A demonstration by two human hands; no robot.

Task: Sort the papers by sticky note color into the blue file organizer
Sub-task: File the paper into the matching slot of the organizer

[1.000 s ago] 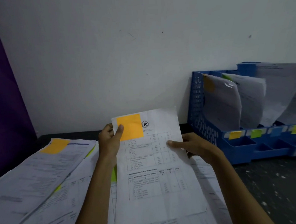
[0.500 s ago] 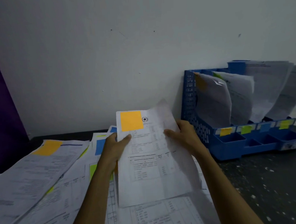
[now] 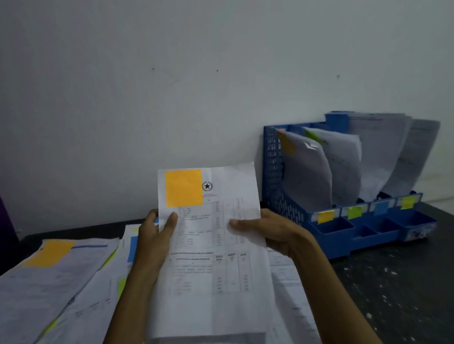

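Note:
I hold a printed sheet (image 3: pixel 215 300) upright above the table, with an orange sticky note (image 3: pixel 184 188) at its top left corner. My left hand (image 3: pixel 155 237) grips its left edge and my right hand (image 3: pixel 272 233) grips its right edge. The blue file organizer (image 3: pixel 289 208) stands to the right against the wall. Its slots hold curled papers and its front rail carries orange (image 3: pixel 325 216), green (image 3: pixel 355 212), blue (image 3: pixel 381 207) and yellow (image 3: pixel 408 202) tags. The nearest slot's papers bear an orange note (image 3: pixel 286 143).
Loose papers lie spread on the dark table at the left and under my arms, one with an orange note (image 3: pixel 50 253), others with blue (image 3: pixel 133 248) and green (image 3: pixel 121 284) notes. A white wall (image 3: pixel 162 82) rises behind. Speckled table top (image 3: pixel 400 294) shows at the right.
The sheet has been lifted off the pile and now stands straighter, held flat by both hands. My left hand slid down from the orange note to the sheet's left edge.

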